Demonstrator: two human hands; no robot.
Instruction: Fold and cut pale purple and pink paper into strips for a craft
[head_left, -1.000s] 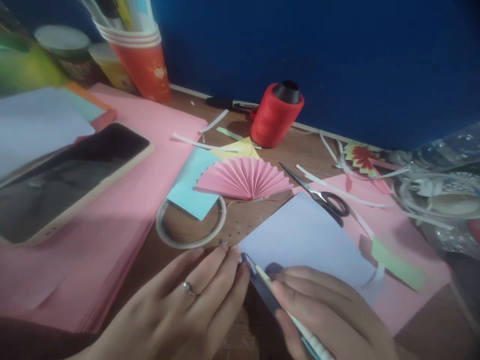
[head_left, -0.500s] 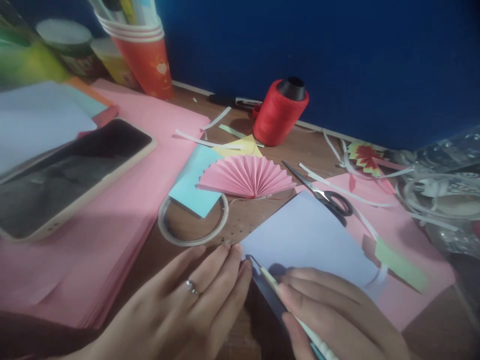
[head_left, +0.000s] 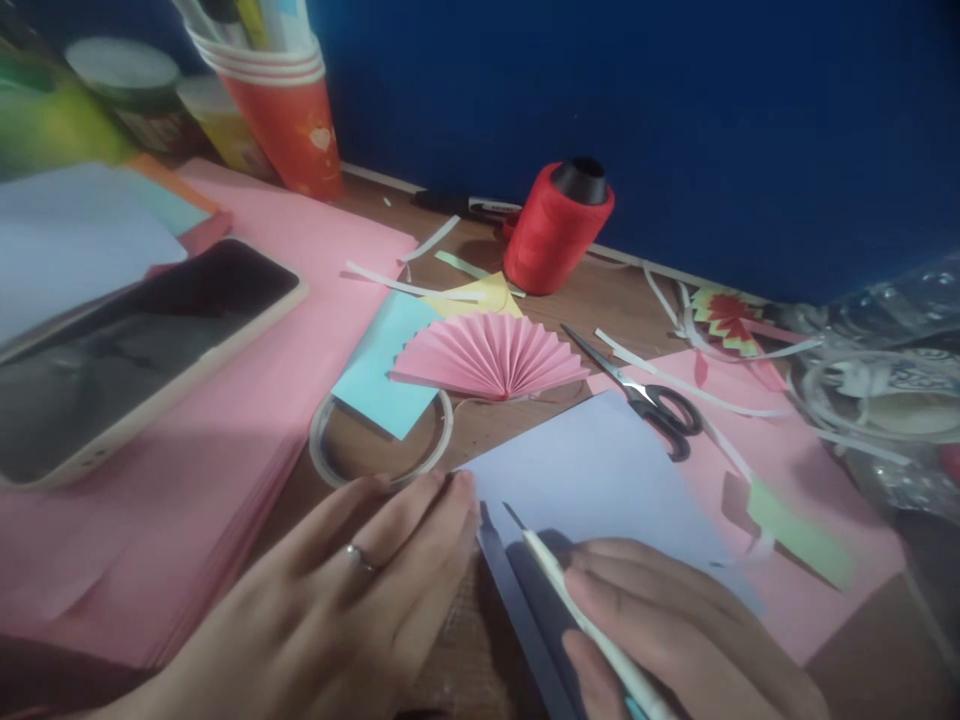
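Note:
A pale lavender sheet of paper [head_left: 592,460] lies at a slant in front of me, with a narrow strip along its left edge. The fingertips of my left hand [head_left: 352,600], stretched out and laid flat, touch the sheet's left corner; a ring is on one finger. In its grip, my right hand [head_left: 667,620] has a slim white pen-like tool [head_left: 559,580] with a thin dark point. That point is over the paper near the left corner; whether it touches I cannot tell. Just beyond sit a pleated pink paper fan [head_left: 495,355] and black-handled scissors [head_left: 637,395].
Left, a phone [head_left: 150,350] lies on stacked pink paper [head_left: 315,240]. A tape roll [head_left: 322,450] sits partly under turquoise paper [head_left: 394,370]. Behind stand a red thread spool [head_left: 555,235] and red paper cups [head_left: 296,130]. Paper strips and a green scrap [head_left: 795,530] lie right.
My left hand has shifted slightly left and its fingers have moved off the sheet's lower left edge. The sheet has turned a little, and the tool's tip has moved slightly up and right.

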